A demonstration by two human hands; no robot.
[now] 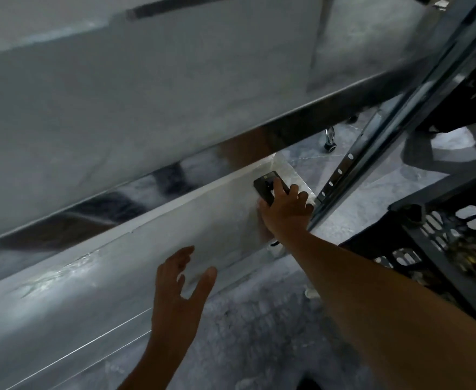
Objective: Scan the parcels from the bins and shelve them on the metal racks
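**Right hand on a dark device at the end of the lower metal shelf**

The right hand [284, 209] reaches along the lower shelf [152, 249] and lies over a small black handheld device [266, 184], fingers curled over its near end and side; the device rests on the shelf surface near the shelf's right end, and it may be a scanner, though blur makes that uncertain; a small pale mark shows on its top face, but no writing can be read. The left hand [179, 291] hovers nearer the camera above the shelf's front edge, fingers spread wide and holding nothing. The upper shelf [118, 114] runs slantwise across the view, its polished front edge reflecting dark shapes. Just right of the right hand stands the rack's slotted upright post [341, 175]. Farther right, a black perforated plastic bin [439, 237] sits on the grey floor [259, 327]; its contents are blurred, so no parcel can be made out clearly.
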